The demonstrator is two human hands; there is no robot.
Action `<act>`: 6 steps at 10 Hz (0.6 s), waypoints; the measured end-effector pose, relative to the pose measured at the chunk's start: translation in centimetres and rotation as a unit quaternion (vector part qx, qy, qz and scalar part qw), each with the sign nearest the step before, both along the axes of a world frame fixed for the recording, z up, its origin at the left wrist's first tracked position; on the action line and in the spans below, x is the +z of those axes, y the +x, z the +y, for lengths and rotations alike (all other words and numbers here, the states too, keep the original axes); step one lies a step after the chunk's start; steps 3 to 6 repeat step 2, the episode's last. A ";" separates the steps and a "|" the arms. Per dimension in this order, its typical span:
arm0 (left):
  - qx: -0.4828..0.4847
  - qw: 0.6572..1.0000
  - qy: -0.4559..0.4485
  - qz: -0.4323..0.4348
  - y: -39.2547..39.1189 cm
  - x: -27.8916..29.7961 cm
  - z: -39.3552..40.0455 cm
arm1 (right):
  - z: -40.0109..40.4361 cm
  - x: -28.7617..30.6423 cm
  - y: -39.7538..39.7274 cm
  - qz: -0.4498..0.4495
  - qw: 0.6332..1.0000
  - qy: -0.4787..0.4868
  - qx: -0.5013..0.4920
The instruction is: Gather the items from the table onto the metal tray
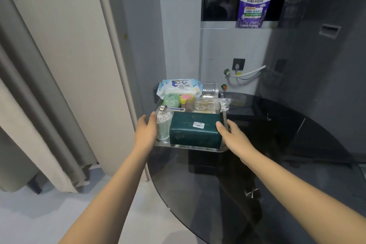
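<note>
The metal tray (190, 148) sits at the far left part of the dark glass table (277, 174), loaded with items. At its front lie a dark green tissue pack (195, 131) and a clear jar of cotton swabs (164, 125). Behind them are a clear lidded box (203, 106), a green round container (171, 101), a pink and yellow item (185, 98), a white wet-wipes pack (179, 86) and a clear cup (210, 89). My left hand (146, 131) grips the tray's left side. My right hand (231, 134) grips its right side, thumb on the tissue pack.
A purple and yellow detergent pouch (255, 4) stands on the window ledge at the back. A wall socket with a white hose (247, 73) is behind the table. Grey curtains (39, 105) hang at the left. The tray overhangs the table's left edge.
</note>
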State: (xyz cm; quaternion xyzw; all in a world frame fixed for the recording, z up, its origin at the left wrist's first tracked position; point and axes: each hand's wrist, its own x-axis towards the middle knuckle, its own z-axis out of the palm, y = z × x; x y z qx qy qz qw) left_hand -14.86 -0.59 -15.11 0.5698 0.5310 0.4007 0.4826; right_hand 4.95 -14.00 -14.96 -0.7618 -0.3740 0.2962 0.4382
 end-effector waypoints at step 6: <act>0.004 0.990 0.138 0.018 1.4 3.8 -2.2 | -1.3 4.9 0.6 -0.048 0.993 0.087 -0.065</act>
